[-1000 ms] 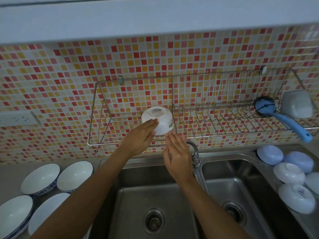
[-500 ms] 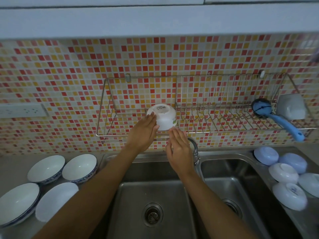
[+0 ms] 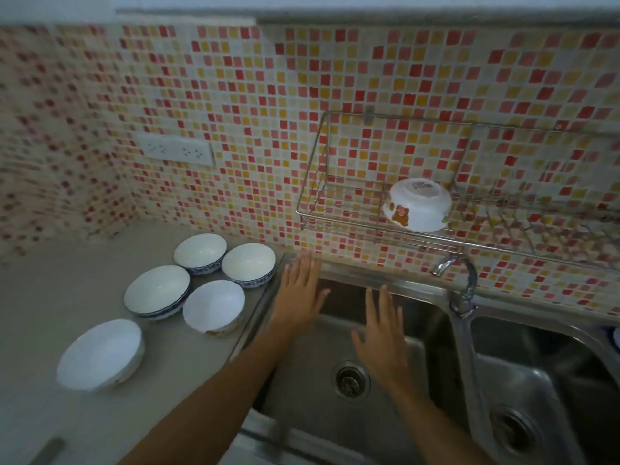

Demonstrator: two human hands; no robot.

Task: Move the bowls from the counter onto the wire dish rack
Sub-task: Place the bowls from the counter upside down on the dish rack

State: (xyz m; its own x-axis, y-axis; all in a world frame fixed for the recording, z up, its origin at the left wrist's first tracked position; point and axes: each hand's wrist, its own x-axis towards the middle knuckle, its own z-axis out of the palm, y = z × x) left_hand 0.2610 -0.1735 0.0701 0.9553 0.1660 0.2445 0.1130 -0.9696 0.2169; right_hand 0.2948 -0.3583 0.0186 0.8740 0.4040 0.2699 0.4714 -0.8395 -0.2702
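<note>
A small white bowl with a bear picture [image 3: 417,204] lies upside down on the left part of the wire dish rack [image 3: 312,182] fixed to the tiled wall. Several white bowls stand upright on the grey counter at the left: two blue-rimmed ones at the back [image 3: 200,253] [image 3: 249,265], two in the middle [image 3: 157,291] [image 3: 213,305], and one nearer me [image 3: 100,354]. My left hand [image 3: 300,292] is open over the sink's left rim, just right of the bowls. My right hand [image 3: 384,333] is open above the left basin. Neither holds anything.
A double steel sink [image 3: 335,380] fills the lower right, with a curved tap [image 3: 461,280] between its basins. A white socket panel [image 3: 176,151] is on the tiled wall above the counter [image 3: 50,297]. The rack's right part is blurred.
Both hands let go of the bear bowl, which stays on the rack, and dropped down over the sink. The view swung left toward the counter bowls.
</note>
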